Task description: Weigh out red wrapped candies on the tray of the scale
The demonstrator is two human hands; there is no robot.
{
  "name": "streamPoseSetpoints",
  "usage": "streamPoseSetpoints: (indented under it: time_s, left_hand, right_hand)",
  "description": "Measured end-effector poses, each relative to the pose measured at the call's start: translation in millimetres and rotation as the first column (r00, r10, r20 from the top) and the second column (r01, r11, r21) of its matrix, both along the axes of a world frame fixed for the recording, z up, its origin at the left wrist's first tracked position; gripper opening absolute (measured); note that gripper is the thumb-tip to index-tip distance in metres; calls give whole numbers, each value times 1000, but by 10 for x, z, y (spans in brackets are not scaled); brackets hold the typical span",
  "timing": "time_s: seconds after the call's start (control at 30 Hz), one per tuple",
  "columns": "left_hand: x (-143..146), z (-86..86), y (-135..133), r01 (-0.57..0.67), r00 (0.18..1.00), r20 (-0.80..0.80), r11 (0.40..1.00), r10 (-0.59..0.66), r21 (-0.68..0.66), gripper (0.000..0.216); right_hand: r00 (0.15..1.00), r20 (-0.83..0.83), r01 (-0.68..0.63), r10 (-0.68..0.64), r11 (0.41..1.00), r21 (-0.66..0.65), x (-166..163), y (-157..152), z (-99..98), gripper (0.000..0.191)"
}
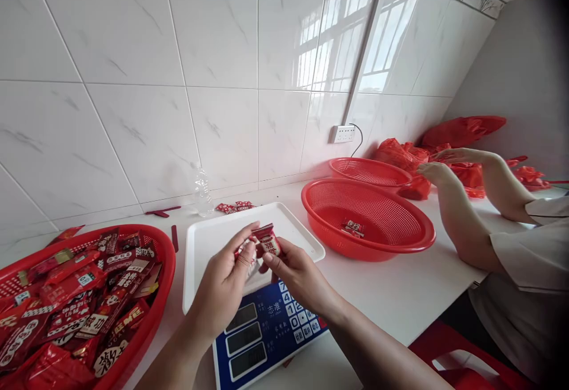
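Both hands are close together over the front of a white weighing tray (202, 259). My right hand (300, 271) pinches a small red-and-white snack packet (269, 242) between thumb and fingers. Closed beside it, my left hand (229, 277) has its thumb and fingers on another whitish, red-marked packet (250, 255), mostly covered by the fingers. Below them is the blue keypad panel of a digital scale (275, 325), partly hidden by my right hand and forearm. To the left, a red basket (166, 271) is heaped with red snack packets (113, 295) of several kinds.
Right of the tray stands a red perforated basket (377, 251) with a few packets (354, 228) inside; another basket (371, 170) sits behind. A clear plastic bottle (203, 191) is by the wall. At right, a co-worker's arms (462, 212) reach toward red plastic bags (400, 156).
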State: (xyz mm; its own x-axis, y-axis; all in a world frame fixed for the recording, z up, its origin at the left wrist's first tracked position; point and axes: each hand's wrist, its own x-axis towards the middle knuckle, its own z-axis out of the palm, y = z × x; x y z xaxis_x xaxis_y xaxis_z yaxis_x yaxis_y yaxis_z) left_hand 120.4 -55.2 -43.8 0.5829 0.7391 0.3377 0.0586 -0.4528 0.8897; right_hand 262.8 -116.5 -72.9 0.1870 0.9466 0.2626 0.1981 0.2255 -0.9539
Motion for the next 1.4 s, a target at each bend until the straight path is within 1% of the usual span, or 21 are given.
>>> streamPoseSetpoints:
  time_s: [0.03, 0.1, 0.17, 0.23, 0.3, 0.33, 0.43, 0.47, 0.5, 0.6, 0.67, 0.73, 0.8, 0.93, 1.0, 1.1, 1.2, 1.27, 1.3, 1.37, 1.4]
  left_hand:
    - [-13, -14, 47, -77, 997, -24, 991, 80, 109, 40]
    - [-28, -68, 153, -199, 976, -28, 932, 217, 304, 36]
    - [-27, -149, 253, -252, 957, -32, 878, 289, 408, 36]
    - [-16, -241, 328, -246, 948, -79, 865, 310, 438, 42]
    - [-12, -317, 368, -216, 929, -167, 850, 330, 481, 49]
    - [-16, -339, 376, -197, 908, -219, 827, 356, 526, 52]
    - [-54, -323, 367, -141, 789, -379, 742, 484, 656, 44]
    - [-72, -296, 358, -118, 744, -433, 738, 509, 664, 37]
    - [-89, -264, 349, -101, 707, -487, 754, 513, 649, 31]
    - [-118, -187, 332, -83, 666, -597, 840, 447, 537, 22]
    - [-110, -181, 332, -81, 677, -613, 868, 408, 489, 22]
    - [-83, -207, 336, -75, 682, -613, 873, 398, 483, 26]
    - [-49, -247, 339, -79, 692, -612, 883, 383, 463, 38]
    - [-36, -267, 327, -76, 785, -553, 930, 278, 359, 65]
    - [-79, -213, 290, -50, 797, -547, 930, 256, 363, 67]
    - [-197, -47, 177, 10, 795, -550, 901, 256, 433, 53]
    - [-378, 171, 57, 37, 787, -561, 888, 256, 458, 38]
    - [-551, 294, 43, -10, 714, -626, 899, 313, 438, 31]
    - [-656, 336, 68, -45, 647, -676, 903, 353, 428, 28]
    - [-892, 363, 177, -134, 466, -777, 902, 423, 411, 26]
    - [-1013, 347, 252, -169, 416, -801, 902, 431, 398, 25]
  right_hand:
    - [989, 125, 82, -82, 997, 6, 33, 13, -2, 26]
    - [919, 326, 225, -220, 974, 24, 97, 42, -8, 20]
    - [870, 419, 283, -257, 959, 2, 154, 74, -23, 31]
    - [851, 466, 288, -245, 957, -23, 197, 101, -53, 43]
    - [799, 548, 282, -246, 959, 18, 223, 113, -95, 50]
    - [760, 600, 272, -249, 961, 54, 229, 112, -116, 51]
    - [662, 725, 189, -192, 978, 87, 223, 90, -156, 47]
    - [644, 749, 159, -155, 985, 67, 216, 83, -157, 46]
    - [630, 767, 136, -120, 990, 44, 208, 79, -151, 44]
    - [592, 805, 100, -39, 995, -25, 188, 97, -102, 40]
    - [567, 824, 92, 13, 993, -79, 173, 128, -59, 40]
    - [540, 840, 71, 59, 991, -115, 146, 166, -20, 43]
    - [512, 855, 30, 85, 993, -117, 100, 207, 9, 46]
    - [489, 867, -69, 90, 996, -64, -10, 315, 23, 45]
    - [496, 863, -121, 95, 992, -40, -31, 386, 0, 40]
    - [490, 861, -216, 133, 976, -28, 14, 508, -62, 30]
    - [436, 891, -185, 125, 982, -47, 124, 599, -105, 32]
    - [395, 915, -107, 87, 993, -49, 215, 613, -96, 36]
    - [382, 922, -81, 72, 996, -44, 264, 606, -79, 38]
    - [377, 925, -75, 42, 997, -15, 364, 575, -32, 41]
    - [384, 923, -81, 17, 997, 15, 412, 555, -7, 43]
